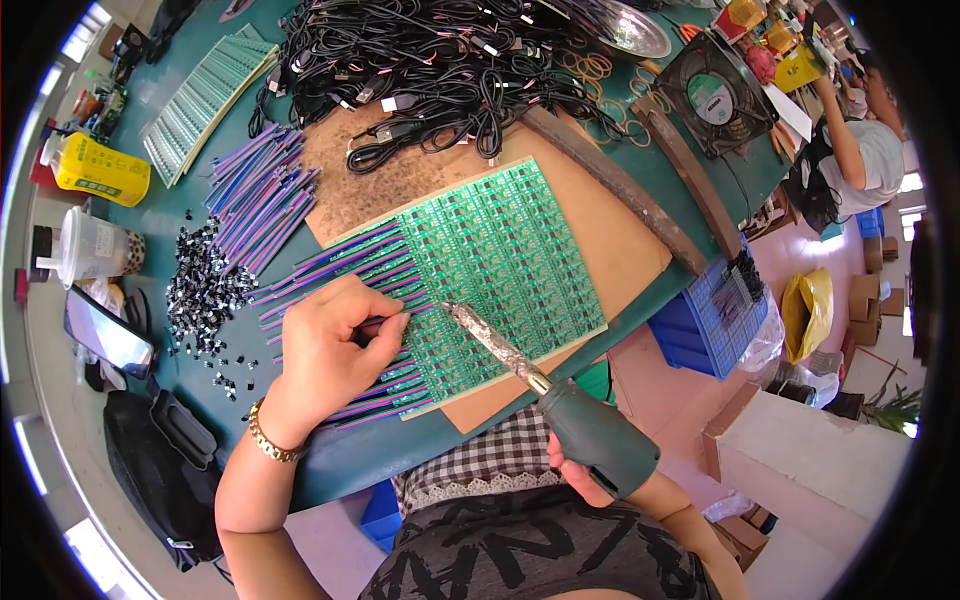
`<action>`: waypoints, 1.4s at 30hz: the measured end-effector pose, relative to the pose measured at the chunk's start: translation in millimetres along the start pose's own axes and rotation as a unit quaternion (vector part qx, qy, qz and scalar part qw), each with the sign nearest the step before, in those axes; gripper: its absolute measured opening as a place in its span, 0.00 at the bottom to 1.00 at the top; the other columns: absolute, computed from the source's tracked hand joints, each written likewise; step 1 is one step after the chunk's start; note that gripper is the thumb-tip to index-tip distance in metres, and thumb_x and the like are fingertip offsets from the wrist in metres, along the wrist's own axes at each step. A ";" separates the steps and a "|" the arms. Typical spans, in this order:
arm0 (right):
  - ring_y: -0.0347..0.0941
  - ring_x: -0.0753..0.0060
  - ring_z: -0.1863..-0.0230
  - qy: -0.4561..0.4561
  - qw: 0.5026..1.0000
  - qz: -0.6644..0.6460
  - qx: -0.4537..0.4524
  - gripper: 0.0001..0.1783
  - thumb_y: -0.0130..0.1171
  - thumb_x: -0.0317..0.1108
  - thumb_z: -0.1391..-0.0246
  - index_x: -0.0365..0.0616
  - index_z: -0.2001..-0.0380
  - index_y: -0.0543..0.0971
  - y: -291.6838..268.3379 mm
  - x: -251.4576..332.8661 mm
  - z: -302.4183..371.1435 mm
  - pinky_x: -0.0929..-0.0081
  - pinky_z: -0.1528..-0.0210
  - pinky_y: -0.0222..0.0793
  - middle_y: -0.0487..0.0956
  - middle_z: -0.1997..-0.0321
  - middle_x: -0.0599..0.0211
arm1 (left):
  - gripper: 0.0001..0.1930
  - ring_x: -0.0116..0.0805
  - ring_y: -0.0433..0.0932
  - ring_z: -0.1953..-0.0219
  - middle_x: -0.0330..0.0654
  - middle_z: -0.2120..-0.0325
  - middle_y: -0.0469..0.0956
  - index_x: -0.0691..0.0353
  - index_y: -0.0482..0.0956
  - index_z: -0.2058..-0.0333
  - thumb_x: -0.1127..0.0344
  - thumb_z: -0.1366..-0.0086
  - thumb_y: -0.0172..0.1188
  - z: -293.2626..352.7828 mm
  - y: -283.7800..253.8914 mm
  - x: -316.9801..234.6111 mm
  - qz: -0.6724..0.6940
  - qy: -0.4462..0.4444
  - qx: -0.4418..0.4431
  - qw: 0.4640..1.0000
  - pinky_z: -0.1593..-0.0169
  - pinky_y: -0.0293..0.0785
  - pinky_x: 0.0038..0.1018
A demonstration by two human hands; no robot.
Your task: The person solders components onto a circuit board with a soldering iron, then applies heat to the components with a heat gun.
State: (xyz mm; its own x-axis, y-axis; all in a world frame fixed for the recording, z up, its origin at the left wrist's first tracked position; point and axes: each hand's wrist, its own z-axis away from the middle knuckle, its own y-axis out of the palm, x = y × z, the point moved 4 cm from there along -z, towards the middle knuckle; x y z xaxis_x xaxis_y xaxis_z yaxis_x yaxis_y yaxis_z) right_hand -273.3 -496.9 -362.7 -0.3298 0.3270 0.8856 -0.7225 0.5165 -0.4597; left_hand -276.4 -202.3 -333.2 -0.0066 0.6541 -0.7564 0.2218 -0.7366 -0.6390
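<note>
A green circuit board panel (505,265) lies at the middle of the table, covered with rows of small components. Along its left edge sit several thin purple, pink and blue wires (350,255), side by side. My left hand (340,335), with a gold bracelet at the wrist, rests over these wires, thumb and forefinger pinched on a wire at the board. In my right hand (578,468) is a soldering iron (600,440) with a dark green handle. Its barrel slants up and left, and the tip meets the board by my left fingertips; whether it touches the wire cannot be made out.
Black cables (430,70) heap at the back. Loose wires (262,195) and small black parts (205,285) lie left, near a phone (108,330), a cup (90,245) and a yellow bottle (97,168). Right are metal bars (615,190), a fan (712,95) and a blue crate (705,320); another person (865,165) sits beyond.
</note>
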 end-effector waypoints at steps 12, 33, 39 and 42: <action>0.70 0.75 0.76 -0.048 0.993 -0.081 -0.078 0.20 0.56 0.47 0.43 0.37 0.65 0.72 -2.4 -3.0 -5.4 0.77 0.74 0.66 0.73 0.75 0.64 | 0.05 0.22 0.72 0.80 0.38 0.78 0.74 0.65 0.79 0.74 0.78 0.48 0.66 3.4 -3.1 -2.7 0.004 0.015 -0.012 1.000 0.79 0.67 0.18; 0.76 0.61 0.66 0.007 0.997 -0.044 -0.057 0.15 0.63 0.31 0.60 0.40 0.64 0.77 -18.2 -12.6 1.1 0.71 0.65 0.72 0.78 0.66 0.65 | 0.04 0.44 0.75 0.70 0.47 0.75 0.75 0.67 0.72 0.67 0.72 0.38 0.55 -36.4 -85.9 44.3 -0.196 -0.127 -0.108 0.966 0.63 0.70 0.32; 0.71 0.65 0.72 -0.021 0.995 -0.027 -0.094 0.12 0.61 0.33 0.58 0.40 0.69 0.77 -13.4 -11.7 3.3 0.71 0.71 0.68 0.75 0.71 0.65 | 0.05 0.38 0.75 0.71 0.45 0.73 0.73 0.68 0.74 0.68 0.75 0.43 0.60 -27.8 -82.0 43.8 -0.210 -0.051 -0.080 0.973 0.65 0.70 0.29; 0.67 0.71 0.77 -0.033 0.995 -0.003 -0.095 0.08 0.57 0.33 0.55 0.39 0.74 0.75 -11.3 -8.9 3.1 0.73 0.75 0.63 0.73 0.77 0.67 | 0.06 0.37 0.74 0.71 0.45 0.72 0.72 0.68 0.75 0.69 0.77 0.45 0.61 -27.1 -82.0 47.7 -0.214 -0.087 -0.070 0.970 0.65 0.70 0.28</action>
State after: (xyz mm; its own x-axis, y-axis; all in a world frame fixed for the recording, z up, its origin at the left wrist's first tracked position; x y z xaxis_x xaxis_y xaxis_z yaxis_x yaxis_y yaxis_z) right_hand -264.1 -508.0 -365.1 -0.3701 0.2741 0.8876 -0.5990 0.6599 -0.4536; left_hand -268.5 -106.1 -313.1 -0.2887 0.8475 -0.4454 0.2920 -0.3651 -0.8840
